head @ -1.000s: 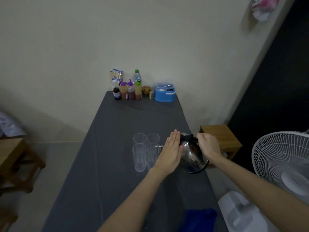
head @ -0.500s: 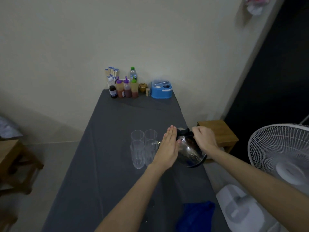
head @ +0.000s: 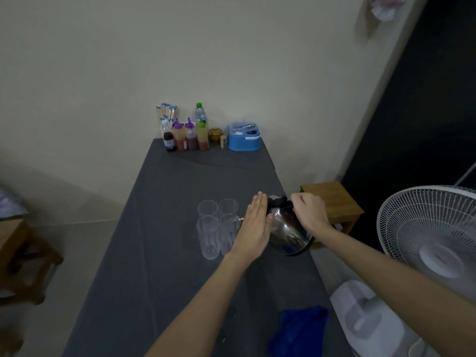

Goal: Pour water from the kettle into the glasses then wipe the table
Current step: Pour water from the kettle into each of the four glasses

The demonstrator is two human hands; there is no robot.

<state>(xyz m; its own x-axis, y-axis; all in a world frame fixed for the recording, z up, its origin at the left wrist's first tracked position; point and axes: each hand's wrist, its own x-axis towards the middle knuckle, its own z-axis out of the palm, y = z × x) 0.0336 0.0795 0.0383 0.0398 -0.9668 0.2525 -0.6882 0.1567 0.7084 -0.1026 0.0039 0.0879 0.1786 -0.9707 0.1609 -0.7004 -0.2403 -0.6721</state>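
We hold the steel kettle (head: pixel 288 234) tipped toward the four clear glasses (head: pixel 217 229), which stand in a tight square cluster just left of it on the grey-clothed table (head: pixel 159 240). Our right hand (head: pixel 310 215) is closed around the black handle on top of the kettle, so the body hangs below and left of that grip, spout leading toward the near-right glass (head: pixel 228 234). Our left hand (head: pixel 255 228) lies flat and open-fingered against the kettle's left side, between kettle and glasses, steadying rather than gripping. The spout tip seems to sit at that glass's rim. The pour turns on keeping spout over rim. A blue cloth (head: pixel 300 331) lies near the table edge, well nearer us than the kettle.
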